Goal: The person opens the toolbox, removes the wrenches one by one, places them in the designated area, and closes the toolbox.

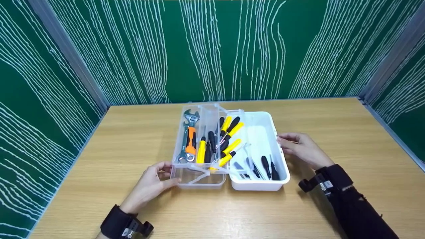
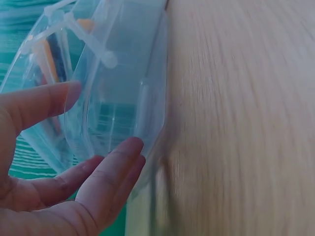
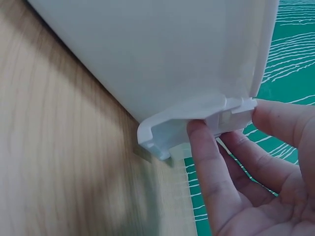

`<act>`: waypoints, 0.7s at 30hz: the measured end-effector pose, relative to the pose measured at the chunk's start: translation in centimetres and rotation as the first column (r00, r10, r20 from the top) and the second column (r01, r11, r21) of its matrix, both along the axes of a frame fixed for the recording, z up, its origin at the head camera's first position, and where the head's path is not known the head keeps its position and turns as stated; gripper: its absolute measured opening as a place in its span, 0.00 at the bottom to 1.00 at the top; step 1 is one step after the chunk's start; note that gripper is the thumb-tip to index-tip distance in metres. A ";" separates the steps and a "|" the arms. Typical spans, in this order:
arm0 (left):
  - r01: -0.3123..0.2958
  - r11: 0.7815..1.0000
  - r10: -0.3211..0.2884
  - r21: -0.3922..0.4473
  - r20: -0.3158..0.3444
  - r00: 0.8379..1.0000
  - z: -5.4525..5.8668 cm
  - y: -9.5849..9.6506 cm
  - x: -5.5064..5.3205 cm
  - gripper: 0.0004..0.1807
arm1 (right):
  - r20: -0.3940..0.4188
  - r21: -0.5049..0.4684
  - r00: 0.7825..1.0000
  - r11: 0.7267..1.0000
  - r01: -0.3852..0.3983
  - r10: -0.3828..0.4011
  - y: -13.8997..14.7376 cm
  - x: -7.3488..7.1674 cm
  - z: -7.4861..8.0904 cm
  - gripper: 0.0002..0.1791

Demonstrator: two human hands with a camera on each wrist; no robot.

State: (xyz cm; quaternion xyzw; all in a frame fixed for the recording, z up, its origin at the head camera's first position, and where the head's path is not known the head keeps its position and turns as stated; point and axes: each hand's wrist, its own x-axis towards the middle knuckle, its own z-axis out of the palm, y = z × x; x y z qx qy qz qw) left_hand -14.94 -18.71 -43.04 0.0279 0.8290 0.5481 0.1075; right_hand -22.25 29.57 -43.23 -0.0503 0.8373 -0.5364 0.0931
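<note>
Green panels [image 1: 229,66] streaked with wavy white lines wall in the work area on the far side and both flanks, with grey posts [image 1: 66,46] at their corners. Below them spreads the wood-grain tabletop [image 1: 132,129], and on its middle stands an opened plastic toolbox. Its opaque white base [image 1: 259,186] is on the right; its clear lid [image 1: 206,184] lies just beside it on the left. Over the lid sits a clear upper tray [image 1: 208,114], carried on hinged arms, and a second clear tray partly overhangs the base.

The left hand [image 1: 149,181] is at the lid's near left corner, partly open, with thumb and bent fingers holding the clear plastic between them. The right hand [image 1: 307,149] is at the base's outer side, its thumb and fingers closed to a pinch on a white latch [image 3: 160,133] that sticks out from the wall. Each wrist wears a black band [image 1: 116,222] with a small camera, and a black sleeve [image 1: 362,212] covers the right forearm.

Along the upper tray's left side lie an orange-and-black handle [image 1: 191,137], an adjustable wrench [image 1: 191,117] and a combination wrench [image 1: 183,142]. Nearby is a yellow-handled screwdriver [image 1: 201,151]; more yellow and black handles crowd toward the base. Several black-handled screwdrivers [image 1: 265,164] rest at the base's near end.
</note>
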 end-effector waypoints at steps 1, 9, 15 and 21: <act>0.004 1.000 -0.004 -0.015 -0.007 1.000 0.1 0.0 0.0 0.27 | 0.001 0.001 1.000 1.000 -0.001 0.001 0.0 0.0 0.0 0.35; 0.023 0.990 -0.035 -0.140 -0.078 0.996 1.0 -0.1 0.4 0.26 | -0.008 0.048 1.000 0.999 -0.003 0.003 0.1 -0.2 0.1 0.34; -0.054 0.980 0.029 -0.193 -0.127 0.992 2.8 -0.5 0.6 0.25 | -0.023 0.028 1.000 0.999 -0.016 0.017 0.1 -0.2 0.5 0.32; -0.099 0.957 0.048 -0.272 -0.188 0.981 5.2 -0.3 0.1 0.24 | -0.046 0.086 0.999 0.996 0.008 -0.004 0.2 0.2 1.5 0.31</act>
